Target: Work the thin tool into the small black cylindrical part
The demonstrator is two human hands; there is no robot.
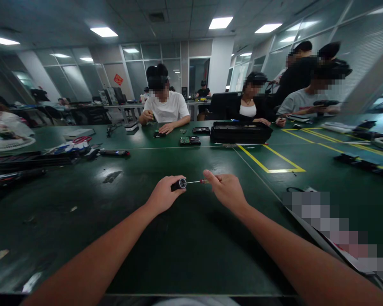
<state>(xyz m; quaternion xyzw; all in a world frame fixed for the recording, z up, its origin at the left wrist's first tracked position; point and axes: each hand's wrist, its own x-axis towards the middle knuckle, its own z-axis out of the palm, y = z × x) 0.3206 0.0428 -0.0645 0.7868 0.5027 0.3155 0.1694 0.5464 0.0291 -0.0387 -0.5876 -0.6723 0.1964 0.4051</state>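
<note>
Two hands; one screwdriver

No text, label or number can be read; the red sign on the far wall is too small.

Counted around the table:
- 2 hands over it, left hand and right hand
- 1 screwdriver between them
- 1 black tray at far side
- 1 circuit board left of tray
- 1 yellow outline right of centre
- 4 people seated at far edge
</note>
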